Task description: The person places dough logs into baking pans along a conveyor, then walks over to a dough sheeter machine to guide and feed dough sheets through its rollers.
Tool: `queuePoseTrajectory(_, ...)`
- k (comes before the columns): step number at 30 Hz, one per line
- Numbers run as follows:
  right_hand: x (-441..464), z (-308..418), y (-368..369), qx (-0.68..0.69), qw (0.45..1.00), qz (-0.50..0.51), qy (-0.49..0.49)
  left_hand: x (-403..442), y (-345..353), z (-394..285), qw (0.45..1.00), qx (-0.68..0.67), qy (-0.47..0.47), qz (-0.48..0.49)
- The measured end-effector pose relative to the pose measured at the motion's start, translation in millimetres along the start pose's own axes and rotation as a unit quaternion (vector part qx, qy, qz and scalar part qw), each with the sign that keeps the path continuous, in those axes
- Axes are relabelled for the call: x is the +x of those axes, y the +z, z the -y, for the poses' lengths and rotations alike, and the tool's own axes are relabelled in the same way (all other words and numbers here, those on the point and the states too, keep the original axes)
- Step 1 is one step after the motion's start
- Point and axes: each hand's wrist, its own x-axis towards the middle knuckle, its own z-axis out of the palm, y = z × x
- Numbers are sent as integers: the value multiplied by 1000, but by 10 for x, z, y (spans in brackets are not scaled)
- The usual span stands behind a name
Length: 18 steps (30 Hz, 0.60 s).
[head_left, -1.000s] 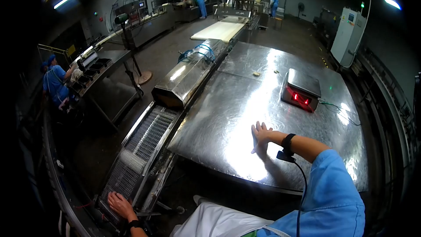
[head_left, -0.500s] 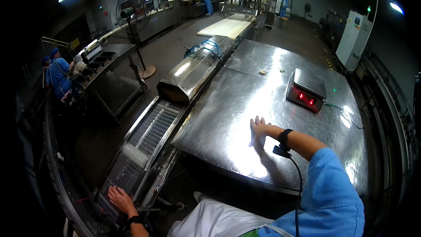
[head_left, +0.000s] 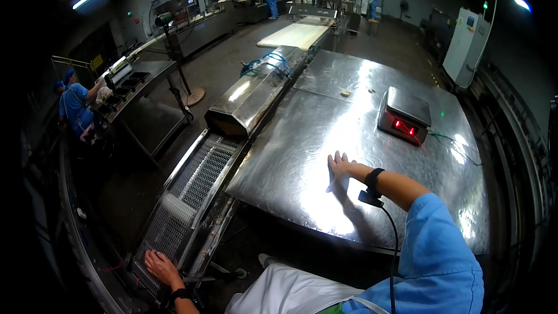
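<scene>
My right hand [head_left: 340,166] rests on the shiny metal table [head_left: 279,163], fingers spread and nothing held. A black strap and a small cabled device sit on that wrist. Lower left, my left hand [head_left: 161,266] lies over the near end of a metal mesh conveyor [head_left: 200,174], fingers extended and holding nothing visible. A digital scale [head_left: 408,109] with red lit digits stands on the table, beyond my right hand. Two small pale lumps lie farther back, one of them a doughy piece [head_left: 345,93].
A metal hood [head_left: 250,96] with blue hoses covers the conveyor's middle, leading to a pale belt [head_left: 296,36]. Co-workers in blue [head_left: 77,104] stand at a bench with black trays [head_left: 132,81] on the left; others are at the back. A white cabinet [head_left: 467,47] stands right.
The whole view has shifted slightly. Both hands stay in the same places on the table and conveyor. A co-worker at the left bench has moved an arm.
</scene>
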Motion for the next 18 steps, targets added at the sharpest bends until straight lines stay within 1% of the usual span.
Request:
queuePoseTrajectory(2, 105, -72, 86, -3, 1000, -5, -15, 2, -8, 2, 1000, 2, 2, 0)
queuePoseTrajectory(6, 112, -60, 91, -6, 1000, -7, -10, -5, 7, 16, 1000, 9, 9, -12)
queuePoseTrajectory(12, 138, -58, 105, -8, 1000, -8, -2, -3, 16, 25, 1000, 8, 11, -6)
queuePoseTrajectory(14, 126, -65, 87, -13, 1000, 7, -8, -4, -2, 16, 1000, 7, 10, -2)
queuePoseTrajectory(18, 108, -61, 83, 1, 1000, -5, -11, -3, 12, 26, 1000, 4, 13, -2)
